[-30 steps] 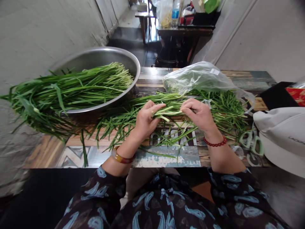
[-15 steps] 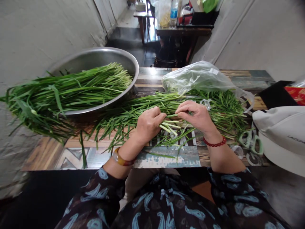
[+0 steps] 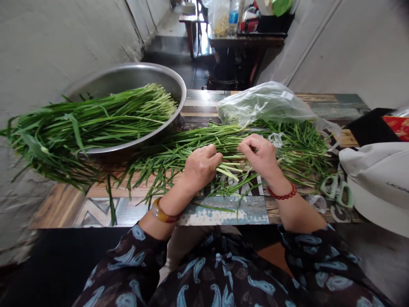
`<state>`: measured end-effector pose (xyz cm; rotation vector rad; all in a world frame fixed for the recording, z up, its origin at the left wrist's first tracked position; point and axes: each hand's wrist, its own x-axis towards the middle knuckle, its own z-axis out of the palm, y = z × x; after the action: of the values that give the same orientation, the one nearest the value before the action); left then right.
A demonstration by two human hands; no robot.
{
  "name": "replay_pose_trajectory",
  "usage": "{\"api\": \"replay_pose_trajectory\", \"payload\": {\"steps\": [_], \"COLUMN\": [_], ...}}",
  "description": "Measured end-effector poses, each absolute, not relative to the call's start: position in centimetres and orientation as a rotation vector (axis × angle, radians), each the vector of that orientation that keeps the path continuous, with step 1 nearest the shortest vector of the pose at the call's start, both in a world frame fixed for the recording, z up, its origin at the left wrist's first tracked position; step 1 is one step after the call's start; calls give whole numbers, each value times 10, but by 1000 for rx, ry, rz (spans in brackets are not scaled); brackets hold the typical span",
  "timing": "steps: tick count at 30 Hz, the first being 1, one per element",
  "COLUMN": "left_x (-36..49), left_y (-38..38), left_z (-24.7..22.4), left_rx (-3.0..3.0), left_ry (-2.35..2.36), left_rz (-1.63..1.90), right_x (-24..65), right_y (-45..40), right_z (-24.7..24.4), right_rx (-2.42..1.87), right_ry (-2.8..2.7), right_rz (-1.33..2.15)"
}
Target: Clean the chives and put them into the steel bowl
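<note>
My left hand (image 3: 203,167) is closed around a small bunch of garlic chives (image 3: 230,171), whose pale stem ends stick out to the right of my thumb. Just right of those ends, my right hand (image 3: 259,155) has thumb and forefinger pressed together in a pinch; whatever is between them is too small or hidden to make out. Both hands are over a loose pile of chives (image 3: 166,154) spread along the patterned wooden table (image 3: 223,213). At the left, a big steel basin (image 3: 166,72) holds a thick heap of chives (image 3: 105,117), with the leaves hanging over its rim.
A clear plastic bag (image 3: 268,100) with greens inside lies behind the pile. On the right are pale green scissors (image 3: 337,192), a crumpled piece of clear plastic (image 3: 317,203) and a white cap (image 3: 380,179). Farther back, another table (image 3: 246,42) carries a water bottle (image 3: 233,19).
My right hand has drawn its fingers in tighter and shifted slightly left. My left hand has barely moved, and the pale stem ends in it have tilted a little.
</note>
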<state>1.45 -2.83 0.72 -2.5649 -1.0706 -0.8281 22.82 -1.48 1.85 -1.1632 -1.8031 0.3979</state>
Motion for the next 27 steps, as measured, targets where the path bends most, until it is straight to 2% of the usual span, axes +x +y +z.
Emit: {"api": "replay_pose_trajectory", "payload": {"steps": [3,11,20,24,27], "left_x": [14,14,15,13,13], "left_y": [-28,-27,-29,-28,-28], "left_z": [7,6,6,6,7], "left_rx": [-2564,-2498,-2471,-2506,-2517], "left_ry": [-1084,-1060,-1110,-1112,-1108], "left_rz": [-803,-818,-728,-734,-807], "right_x": [236,232,217,227,241], "right_y": [-12,-19,-16,-11,-11], "right_z": [21,27,4,6,16], "right_rx": [-1236,-1067,-1197,-1162,-1163], "right_ry": [-1755,-2050,-1477,-1324,-1434], "right_rz": [450,599,1059,1080,994]}}
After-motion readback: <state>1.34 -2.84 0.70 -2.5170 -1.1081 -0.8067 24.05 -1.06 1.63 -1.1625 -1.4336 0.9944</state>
